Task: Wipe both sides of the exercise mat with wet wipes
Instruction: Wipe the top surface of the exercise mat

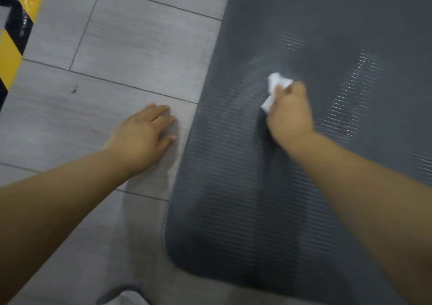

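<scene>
A dark grey ribbed exercise mat lies flat on the floor and fills the right half of the view. Wet shiny streaks show on it to the right of my right hand. My right hand grips a crumpled white wet wipe and presses it on the mat near its middle. My left hand rests flat on the floor with fingers spread, just left of the mat's edge and not touching it.
Grey wood-look floor tiles stretch to the left of the mat. A yellow and black striped post or edge stands at the far left. Something pale shows at the bottom edge.
</scene>
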Demonstrator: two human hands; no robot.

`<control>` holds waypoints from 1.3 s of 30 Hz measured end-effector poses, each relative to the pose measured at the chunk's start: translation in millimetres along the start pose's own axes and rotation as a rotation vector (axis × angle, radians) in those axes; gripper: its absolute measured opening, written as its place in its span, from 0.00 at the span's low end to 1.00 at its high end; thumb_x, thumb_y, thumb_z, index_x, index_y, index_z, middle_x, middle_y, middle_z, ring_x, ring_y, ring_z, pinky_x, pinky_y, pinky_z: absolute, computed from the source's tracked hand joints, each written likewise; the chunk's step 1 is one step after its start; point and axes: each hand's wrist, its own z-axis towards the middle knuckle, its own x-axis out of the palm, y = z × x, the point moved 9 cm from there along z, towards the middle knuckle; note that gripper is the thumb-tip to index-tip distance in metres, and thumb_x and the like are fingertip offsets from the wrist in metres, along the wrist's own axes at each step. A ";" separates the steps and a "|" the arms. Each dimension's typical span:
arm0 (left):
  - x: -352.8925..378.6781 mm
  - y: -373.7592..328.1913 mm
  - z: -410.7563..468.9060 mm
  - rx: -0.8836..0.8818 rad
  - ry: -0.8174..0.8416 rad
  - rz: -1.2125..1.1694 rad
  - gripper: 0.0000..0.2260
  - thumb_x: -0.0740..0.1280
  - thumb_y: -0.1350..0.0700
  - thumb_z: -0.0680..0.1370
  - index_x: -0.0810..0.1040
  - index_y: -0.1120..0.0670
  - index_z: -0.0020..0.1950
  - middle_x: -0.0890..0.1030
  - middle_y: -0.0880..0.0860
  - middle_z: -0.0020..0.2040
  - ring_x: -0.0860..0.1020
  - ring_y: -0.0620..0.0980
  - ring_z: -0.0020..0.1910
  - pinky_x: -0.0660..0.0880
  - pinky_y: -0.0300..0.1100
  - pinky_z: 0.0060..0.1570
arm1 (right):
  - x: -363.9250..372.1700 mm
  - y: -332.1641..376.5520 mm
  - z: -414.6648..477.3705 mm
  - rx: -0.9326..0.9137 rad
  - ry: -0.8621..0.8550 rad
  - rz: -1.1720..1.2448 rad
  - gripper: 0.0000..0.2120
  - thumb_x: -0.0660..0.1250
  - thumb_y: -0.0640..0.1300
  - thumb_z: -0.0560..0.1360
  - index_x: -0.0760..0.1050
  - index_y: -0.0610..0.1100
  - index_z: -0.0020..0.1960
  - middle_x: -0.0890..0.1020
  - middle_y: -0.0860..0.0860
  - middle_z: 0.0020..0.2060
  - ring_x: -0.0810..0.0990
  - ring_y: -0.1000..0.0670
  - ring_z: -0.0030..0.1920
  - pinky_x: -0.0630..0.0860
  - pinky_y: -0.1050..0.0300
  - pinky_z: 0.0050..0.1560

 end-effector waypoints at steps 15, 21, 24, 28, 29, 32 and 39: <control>17.6 -16.1 -30.5 0.205 0.095 0.199 0.20 0.59 0.47 0.75 0.78 0.57 0.61 0.78 0.60 0.59 0.75 0.67 0.54 0.76 0.63 0.46 | 24.0 -4.0 -49.7 -0.003 0.036 0.038 0.16 0.57 0.36 0.77 0.68 0.39 0.64 0.66 0.46 0.52 0.68 0.47 0.47 0.65 0.62 0.43; 9.8 -27.9 -24.7 0.211 0.020 0.174 0.20 0.64 0.53 0.78 0.71 0.55 0.69 0.72 0.59 0.65 0.71 0.67 0.56 0.73 0.60 0.51 | 72.4 119.2 -222.7 -0.912 0.622 0.139 0.16 0.53 0.42 0.81 0.68 0.40 0.66 0.76 0.40 0.55 0.75 0.40 0.52 0.69 0.50 0.47; 24.4 -28.3 -28.5 0.137 0.109 0.287 0.25 0.56 0.47 0.80 0.57 0.49 0.76 0.58 0.50 0.76 0.62 0.59 0.66 0.67 0.53 0.59 | 63.1 105.6 -235.0 -1.018 0.647 0.158 0.14 0.51 0.49 0.82 0.70 0.46 0.60 0.76 0.46 0.53 0.74 0.44 0.55 0.66 0.56 0.53; 25.9 -32.0 -30.0 0.082 0.168 0.308 0.26 0.53 0.43 0.80 0.52 0.47 0.77 0.53 0.46 0.77 0.58 0.57 0.68 0.65 0.51 0.63 | 36.5 34.2 -135.3 -0.519 0.276 0.087 0.14 0.53 0.43 0.81 0.69 0.45 0.65 0.72 0.49 0.54 0.74 0.45 0.52 0.67 0.59 0.48; 26.8 -32.6 -29.1 0.073 0.189 0.314 0.27 0.53 0.42 0.80 0.51 0.47 0.77 0.52 0.46 0.77 0.58 0.57 0.68 0.64 0.51 0.64 | 30.6 9.2 -112.5 -0.324 0.177 -0.012 0.17 0.54 0.40 0.79 0.67 0.44 0.67 0.71 0.45 0.57 0.74 0.43 0.52 0.69 0.55 0.49; 29.9 -34.0 -28.2 0.057 0.214 0.328 0.29 0.53 0.41 0.79 0.51 0.49 0.77 0.52 0.48 0.77 0.58 0.57 0.68 0.64 0.51 0.65 | 24.9 -8.6 -113.8 -0.055 0.028 0.081 0.11 0.55 0.42 0.80 0.69 0.42 0.60 0.73 0.43 0.52 0.74 0.43 0.46 0.71 0.51 0.49; 29.2 -48.3 -37.0 0.154 0.123 0.315 0.25 0.59 0.50 0.80 0.60 0.56 0.75 0.53 0.55 0.77 0.57 0.61 0.69 0.66 0.57 0.63 | 66.2 83.6 -275.7 -0.953 0.522 0.134 0.13 0.50 0.52 0.82 0.68 0.46 0.58 0.77 0.47 0.53 0.75 0.45 0.55 0.66 0.56 0.55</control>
